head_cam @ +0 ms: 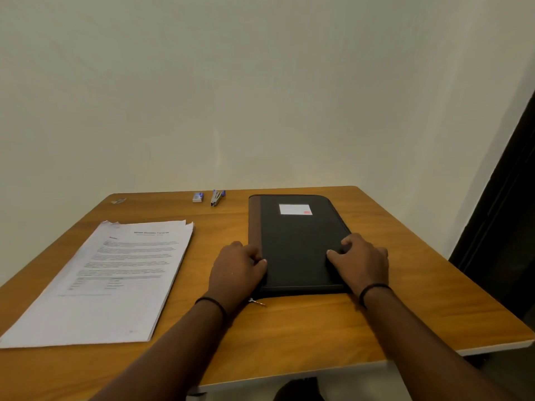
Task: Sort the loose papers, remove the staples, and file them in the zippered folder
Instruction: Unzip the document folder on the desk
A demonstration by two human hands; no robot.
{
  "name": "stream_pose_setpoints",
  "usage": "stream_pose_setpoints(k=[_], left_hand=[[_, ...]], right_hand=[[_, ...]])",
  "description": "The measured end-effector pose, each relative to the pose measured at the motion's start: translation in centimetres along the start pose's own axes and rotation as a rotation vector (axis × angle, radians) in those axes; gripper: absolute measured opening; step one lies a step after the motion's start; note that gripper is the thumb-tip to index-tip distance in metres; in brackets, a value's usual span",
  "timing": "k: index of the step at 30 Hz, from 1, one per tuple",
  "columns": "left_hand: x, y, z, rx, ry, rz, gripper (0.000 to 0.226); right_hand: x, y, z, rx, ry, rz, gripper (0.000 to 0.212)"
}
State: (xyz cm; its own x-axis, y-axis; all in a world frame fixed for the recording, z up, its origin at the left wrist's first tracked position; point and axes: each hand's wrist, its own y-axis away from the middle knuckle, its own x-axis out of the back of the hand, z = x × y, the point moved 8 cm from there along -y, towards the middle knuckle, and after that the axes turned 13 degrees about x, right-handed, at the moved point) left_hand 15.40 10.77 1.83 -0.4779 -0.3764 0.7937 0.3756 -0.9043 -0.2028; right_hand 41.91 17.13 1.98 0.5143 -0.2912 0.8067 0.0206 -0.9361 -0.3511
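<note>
**Folder closed, papers still out: filing not done**

Near edge of the table: both forearms came in over it, a dark band on each wrist. Zipper pull lay on the wood at the folder's near-left corner, just beside the left wrist.

Left hand sat at the near-left edge of the zippered folder, fingers curled against the brown spine strip. Whether it actually gripped the edge or only rested there, I couldn't tell. Right hand lay on top of the black cover near its right edge, fingers bent and pressing down, nothing pinched that I could see. Folder was flat and closed, right of centre, running from mid-table toward the far edge, white label on the far part of the cover.

Stack of papers lay at the near-left of the table, well apart from the folder, printed side up, roughly squared, far edges a bit ragged. Looked sorted into one pile; staples in it too small to see either way.

Far edge: stapler and a small staple box side by side near the middle. Small silvery bits at the far-left corner, possibly pulled staples, not certain.

My read: sorting probably done, destapling possibly done, folder to be unzipped next, filing and zipping up all left
</note>
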Motion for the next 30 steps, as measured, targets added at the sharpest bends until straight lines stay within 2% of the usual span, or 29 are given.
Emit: stream_pose_setpoints(k=[6,8,11,15,18,20,23,25,27,28,30], left_hand=[[1.7,1.9,-2.6,0.065,0.21,-0.07,0.021],[2.0,2.3,-2.7,0.035,0.181,-0.069,0.018],[1.8,2.4,-2.5,-0.012,0.156,-0.083,0.003],[1.5,2.3,-2.2,-0.039,0.167,-0.091,0.011],[1.6,2.3,-2.3,-0.055,0.166,-0.083,0.014],[1.6,2.3,-2.4,-0.055,0.16,-0.078,0.015],[1.5,2.2,-2.3,-0.075,0.141,-0.098,0.018],[1.9,1.7,-2.7,-0.068,0.13,-0.11,0.019],[3.5,0.5,-4.4,-0.013,0.095,-0.032,0.018],[4.6,-0.3,-5.7,0.027,0.069,0.036,0.019],[7.1,-1.6,-9.0,0.135,0.005,0.148,0.02]], right_hand=[[-1.6,0.2,-2.9,0.078,-0.046,-0.033,0.039],[-1.5,-0.1,-2.8,0.058,-0.081,-0.01,0.028],[-0.6,-0.7,-1.8,-0.027,-0.261,0.036,0.019],[0.8,-1.4,-1.1,-0.105,-0.347,0.01,0.018],[1.0,-1.3,-1.8,-0.098,-0.264,-0.028,0.023],[1.3,-1.1,-2.2,-0.091,-0.302,0.033,0.022],[2.7,-1.3,-2.0,-0.138,-0.535,0.212,0.013],[3.4,-0.7,-1.5,-0.26,-0.847,0.35,0.018],[2.7,0.6,-1.8,-0.418,-1.21,0.443,0.013],[2.3,1.1,-2.4,-0.434,-1.315,0.473,0.018],[1.8,2.2,-4.9,-0.338,-1.41,0.5,0.026]])
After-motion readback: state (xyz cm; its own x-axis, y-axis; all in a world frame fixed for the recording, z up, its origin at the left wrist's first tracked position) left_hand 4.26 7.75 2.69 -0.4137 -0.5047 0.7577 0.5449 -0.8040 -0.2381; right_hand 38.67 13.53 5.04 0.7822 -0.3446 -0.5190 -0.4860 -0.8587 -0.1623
